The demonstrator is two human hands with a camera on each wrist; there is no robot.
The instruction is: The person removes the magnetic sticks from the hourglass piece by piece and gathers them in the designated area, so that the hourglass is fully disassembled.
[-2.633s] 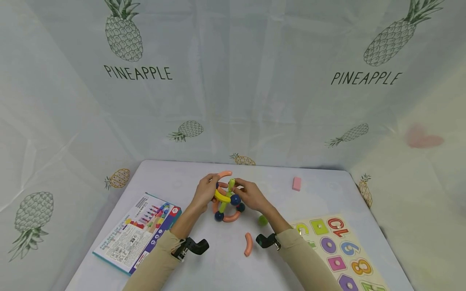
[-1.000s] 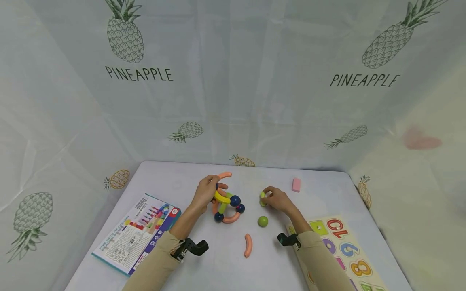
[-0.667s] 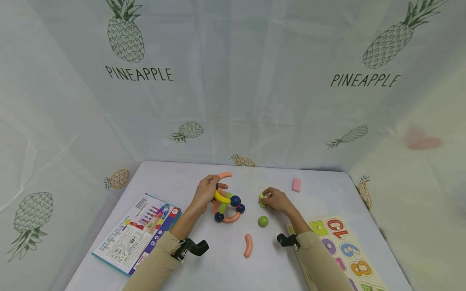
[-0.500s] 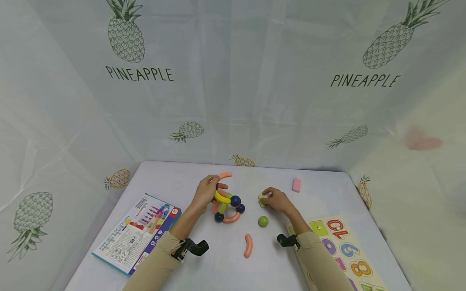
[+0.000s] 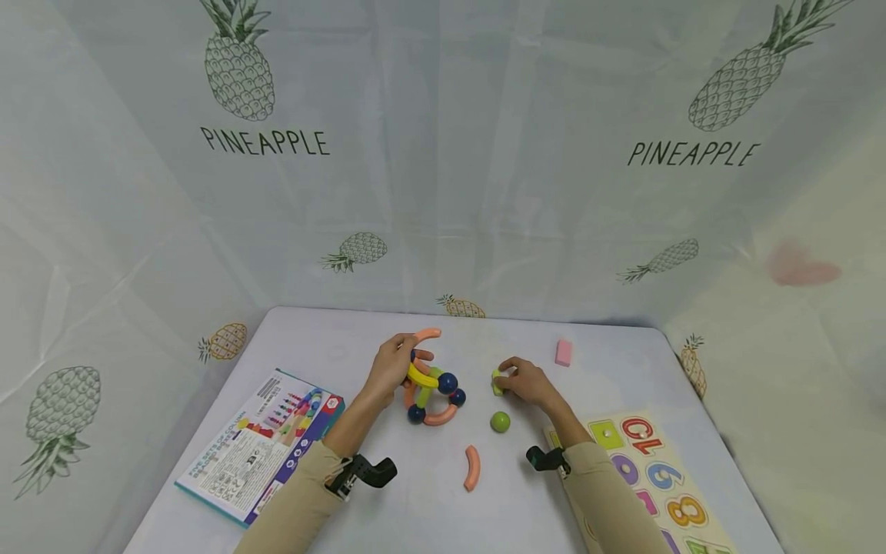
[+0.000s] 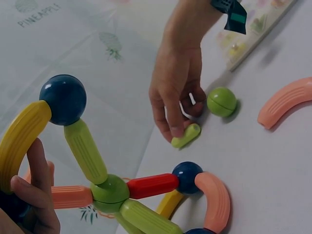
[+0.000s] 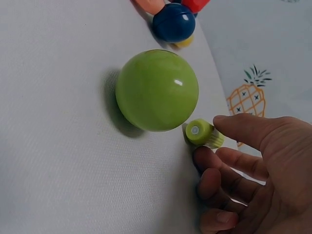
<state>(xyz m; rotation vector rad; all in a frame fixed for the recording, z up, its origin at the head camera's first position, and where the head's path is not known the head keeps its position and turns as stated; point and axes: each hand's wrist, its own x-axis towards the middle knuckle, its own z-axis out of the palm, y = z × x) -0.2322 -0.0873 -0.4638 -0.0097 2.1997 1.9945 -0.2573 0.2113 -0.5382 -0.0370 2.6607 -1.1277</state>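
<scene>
My left hand [image 5: 389, 368] grips the upper left of a magnetic stick-and-ball structure [image 5: 447, 382], its fingers beside a yellow curved stick [image 6: 22, 141] and a dark blue ball. The left wrist view shows a green hub ball [image 6: 110, 194] with green, red and salmon sticks running out of it. Right of the structure, my right hand [image 5: 529, 382] pinches a short light-green stick [image 6: 186, 136] low at the table, between thumb and fingers. One end of that stick faces the right wrist camera. A loose green ball [image 7: 157, 90] sits on the table just nearer than the right hand.
A loose salmon curved stick [image 5: 472, 468] lies toward the front. At left is a printed toy box [image 5: 259, 446]; at right, a number puzzle board [image 5: 657, 469] lies partly under the right forearm. A pink block [image 5: 564, 352] sits at the back right, before a pineapple-print cloth [image 5: 471, 192].
The right hand has moved from the structure's top out to the right and down to the table, taking the light-green stick along. It has barely moved over the last second. The left hand stays put.
</scene>
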